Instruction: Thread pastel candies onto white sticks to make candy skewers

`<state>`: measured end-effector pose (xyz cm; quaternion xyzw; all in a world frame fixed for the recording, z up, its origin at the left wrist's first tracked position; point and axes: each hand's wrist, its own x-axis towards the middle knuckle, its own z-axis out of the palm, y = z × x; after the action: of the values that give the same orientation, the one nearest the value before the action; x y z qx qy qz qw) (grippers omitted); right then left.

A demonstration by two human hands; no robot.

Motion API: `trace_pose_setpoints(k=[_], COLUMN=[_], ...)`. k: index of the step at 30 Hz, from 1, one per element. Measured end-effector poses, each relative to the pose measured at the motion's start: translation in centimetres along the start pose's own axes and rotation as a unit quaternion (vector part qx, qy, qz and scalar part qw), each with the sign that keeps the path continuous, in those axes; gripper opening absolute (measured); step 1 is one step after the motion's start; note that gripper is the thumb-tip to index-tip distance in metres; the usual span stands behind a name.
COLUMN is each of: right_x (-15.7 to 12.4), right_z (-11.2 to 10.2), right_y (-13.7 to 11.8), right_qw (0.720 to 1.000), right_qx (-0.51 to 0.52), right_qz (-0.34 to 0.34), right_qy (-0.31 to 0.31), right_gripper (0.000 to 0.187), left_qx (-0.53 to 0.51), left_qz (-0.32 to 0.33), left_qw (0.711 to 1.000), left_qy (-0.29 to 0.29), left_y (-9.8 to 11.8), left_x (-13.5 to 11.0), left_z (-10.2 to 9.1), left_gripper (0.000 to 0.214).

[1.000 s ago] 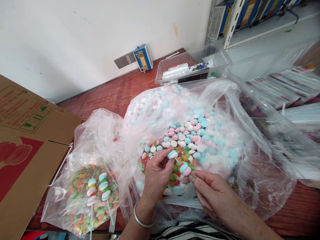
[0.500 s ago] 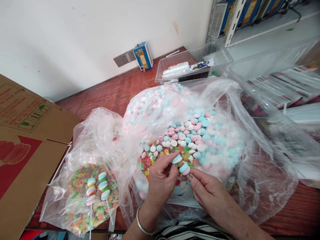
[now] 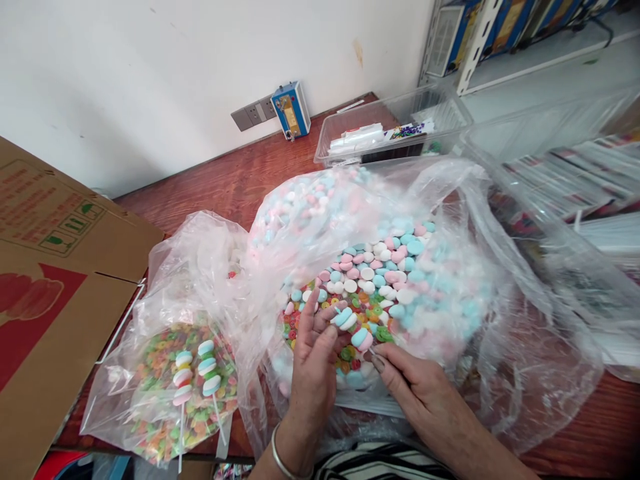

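Note:
My right hand (image 3: 417,388) pinches the stick of a candy skewer (image 3: 362,339). On that skewer sit blue, white and pink marshmallows, with a gummy ring partly visible between them. My left hand (image 3: 314,363) is open beside its upper end, fingers spread, thumb near the top marshmallow (image 3: 344,319). Whether the thumb touches it I cannot tell. Below both hands lie colourful gummy rings (image 3: 373,308) and loose pastel marshmallows (image 3: 367,273) in an opened clear bag. Two finished-looking candy skewers (image 3: 183,378) rest at the left, on a clear bag of gummy rings (image 3: 150,373).
A cardboard box (image 3: 60,280) stands at the left edge. Behind the bags is a clear plastic bin (image 3: 325,143) with white packets. Another clear bin (image 3: 545,233) with stacked cards is at the right. A blue device (image 3: 291,112) stands by the wall sockets (image 3: 253,113).
My left hand has let go of the skewer's upper end and its fingers have spread. The right hand keeps its pinch on the stick. The view has shifted slightly.

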<state>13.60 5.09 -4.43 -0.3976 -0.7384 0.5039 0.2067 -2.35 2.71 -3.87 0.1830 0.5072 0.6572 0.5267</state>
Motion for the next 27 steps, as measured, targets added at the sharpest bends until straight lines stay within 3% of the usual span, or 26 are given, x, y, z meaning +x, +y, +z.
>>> trace_pose_setpoints(k=[2,5,13,19,24,27], right_x=[-0.3,-0.9,-1.7,-1.3,-0.7,-0.7], right_z=[0.2,0.8,1.5,2.0,1.5,0.2], right_y=[0.3,0.6,1.0,0.9,0.6,0.7], right_qw=[1.000,0.997,0.980,0.963,0.973,0.985], right_qx=[-0.023,-0.068,-0.121,-0.170,-0.154,-0.133], right_qz=[-0.018,-0.043,-0.134,-0.174,-0.146,-0.071], right_qy=[0.006,0.023,0.083,0.114,0.092,0.087], right_gripper=[0.029,0.029,0.024,0.026,0.030,0.031], left_qx=[-0.113,-0.183,-0.178,-0.160,-0.053,0.146], left_qz=[-0.063,-0.121,-0.112,-0.095,-0.038,0.070], left_qw=[0.992,0.975,0.976,0.981,0.998,0.986], left_qy=[-0.015,-0.020,0.060,0.064,0.005,0.032], left_y=[0.4,0.4,-1.9,-2.4,-1.7,-0.1], left_x=[-0.1,-0.4,-1.6,-2.3,-2.0,-0.7], left_z=[1.0,2.4,4.9,5.1,3.9,1.4], left_gripper=[0.046,0.034,0.030,0.027,0.032,0.040])
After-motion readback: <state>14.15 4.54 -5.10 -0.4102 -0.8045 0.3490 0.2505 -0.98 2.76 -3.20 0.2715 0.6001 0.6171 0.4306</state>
